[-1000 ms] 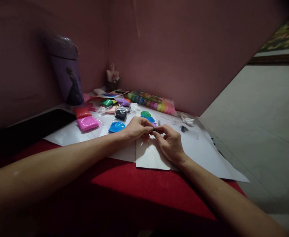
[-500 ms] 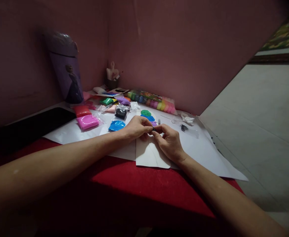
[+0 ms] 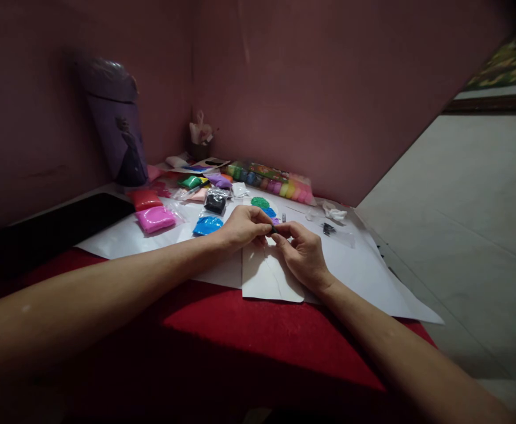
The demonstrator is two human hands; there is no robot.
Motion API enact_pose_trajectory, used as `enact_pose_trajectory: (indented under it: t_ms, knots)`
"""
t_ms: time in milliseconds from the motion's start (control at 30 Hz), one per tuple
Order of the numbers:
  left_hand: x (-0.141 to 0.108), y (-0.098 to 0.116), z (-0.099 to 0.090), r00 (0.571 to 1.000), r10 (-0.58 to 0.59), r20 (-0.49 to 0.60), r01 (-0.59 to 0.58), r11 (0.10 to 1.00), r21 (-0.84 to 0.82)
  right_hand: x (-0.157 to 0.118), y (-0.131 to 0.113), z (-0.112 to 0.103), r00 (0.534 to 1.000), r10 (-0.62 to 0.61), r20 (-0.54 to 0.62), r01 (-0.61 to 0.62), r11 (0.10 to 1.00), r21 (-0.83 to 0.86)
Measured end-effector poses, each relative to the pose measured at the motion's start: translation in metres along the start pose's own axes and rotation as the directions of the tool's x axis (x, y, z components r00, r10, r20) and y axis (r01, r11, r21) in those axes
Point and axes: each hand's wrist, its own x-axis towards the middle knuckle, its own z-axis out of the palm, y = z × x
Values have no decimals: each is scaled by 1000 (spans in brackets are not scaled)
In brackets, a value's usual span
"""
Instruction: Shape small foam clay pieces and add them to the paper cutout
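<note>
From the head camera, the left hand (image 3: 245, 227) and right hand (image 3: 304, 253) pinch a small black piece (image 3: 274, 229) between their fingertips, above a white card (image 3: 269, 274). Packets of colored clay (image 3: 157, 219) lie left on the tabletop (image 3: 240, 330).

The left hand (image 3: 245, 228) and right hand (image 3: 304, 253) meet fingertip to fingertip, pinching a small black piece (image 3: 274, 229) between them above a white card (image 3: 269, 277). Green clay (image 3: 260, 202) and blue clay (image 3: 269, 212) sit at the card's far end, with a bit of purple beside the fingers. Left of the hands, a blue clay packet (image 3: 207, 225) lies just in front of a black clay packet (image 3: 215, 204); farther left, a pink clay packet (image 3: 156, 219) touches a red clay packet (image 3: 145, 199).
</note>
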Motion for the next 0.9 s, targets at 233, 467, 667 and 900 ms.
enact_pose_trajectory:
  t_ms: [233,467,667,900]
  knots:
    - [1,1,0,999,38,18,-39,998,43,0,0,0,999,-23,-38,23,1000,-12]
    - [-1,1,-1,998,39,59,-44,995,87,0,-1,-1,998,-22,-54,17,996,-92]
    - [0,-4,-2,993,1,119,-6,999,39,0,-1,-1,998,3,-64,-13,986,-167]
    - [0,-3,-3,983,-16,181,19,1000,-13,-1,0,-1,999,-20,-34,14,987,-161]
